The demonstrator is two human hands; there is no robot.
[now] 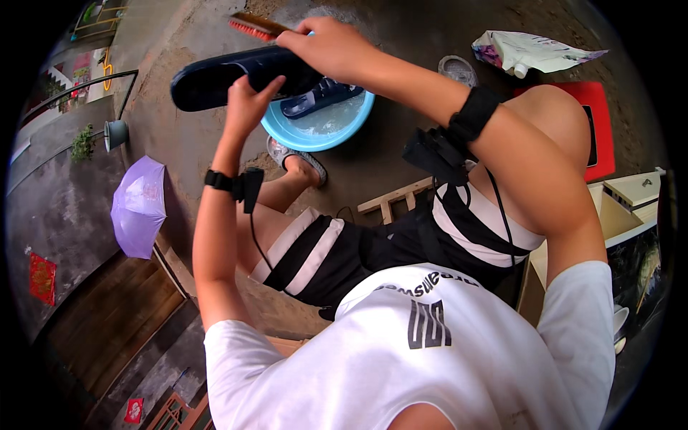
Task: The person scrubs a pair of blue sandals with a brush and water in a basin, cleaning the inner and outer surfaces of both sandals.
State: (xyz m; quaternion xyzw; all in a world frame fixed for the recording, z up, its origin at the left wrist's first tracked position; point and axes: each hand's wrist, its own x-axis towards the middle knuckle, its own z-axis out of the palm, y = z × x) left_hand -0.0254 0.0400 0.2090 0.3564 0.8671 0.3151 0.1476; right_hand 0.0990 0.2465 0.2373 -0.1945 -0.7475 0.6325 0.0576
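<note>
My left hand grips the side of a dark navy slipper, held in the air above and left of a light blue plastic basin. In my right hand is a wooden scrub brush with reddish bristles. Those bristles face down towards the slipper, and a gap shows between them at the brush's far end. A second navy slipper lies in the basin's cloudy, sudsy water. My right hand and forearm hide part of the basin and of the held slipper.
My foot wears a grey clog beside the basin; another grey clog shows at right. A white spouted pouch lies beyond a red plastic surface. Wooden slats stand between my legs. A purple umbrella is at left.
</note>
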